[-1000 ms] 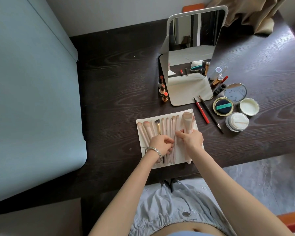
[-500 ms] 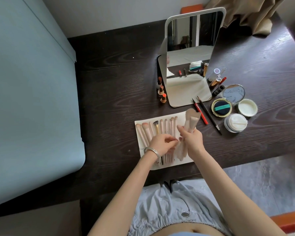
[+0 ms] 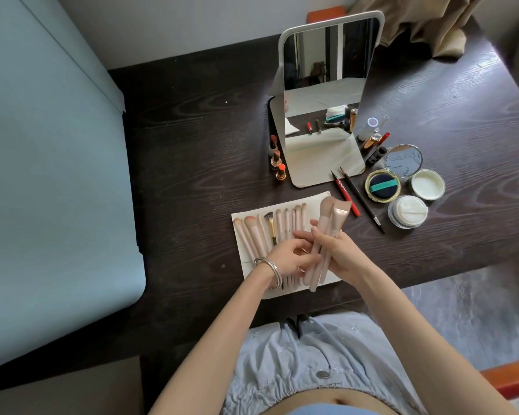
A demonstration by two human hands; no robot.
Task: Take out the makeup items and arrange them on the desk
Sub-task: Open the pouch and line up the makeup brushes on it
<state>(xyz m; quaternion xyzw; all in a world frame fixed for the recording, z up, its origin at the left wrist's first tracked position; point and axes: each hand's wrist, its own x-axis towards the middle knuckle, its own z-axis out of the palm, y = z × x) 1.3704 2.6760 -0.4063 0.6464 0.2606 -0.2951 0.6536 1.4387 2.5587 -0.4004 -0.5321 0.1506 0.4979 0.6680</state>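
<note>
A cream brush roll [image 3: 246, 265] lies open on the dark desk [image 3: 192, 175], with several pink-handled brushes [image 3: 277, 226] lying side by side on it. My right hand [image 3: 342, 253] grips two large pink brushes [image 3: 327, 232], lifted clear of the roll with their bristles pointing away. My left hand [image 3: 288, 257], with a silver bangle at the wrist, rests on the handles of the brushes on the roll, its fingers touching the lower ends of the lifted pair.
A standing mirror [image 3: 327, 85] is behind the roll. Three lipsticks [image 3: 277, 161] stand to its left. To its right lie a red pencil [image 3: 346, 194], a dark pencil [image 3: 361, 199], an open compact [image 3: 382, 185], two white jars [image 3: 408, 211], tubes [image 3: 372, 139]. A blue panel [image 3: 48, 175] borders the left.
My right hand has pulled the two large brushes out of the roll and lifted them up and slightly right. My left hand has stayed on the roll.
</note>
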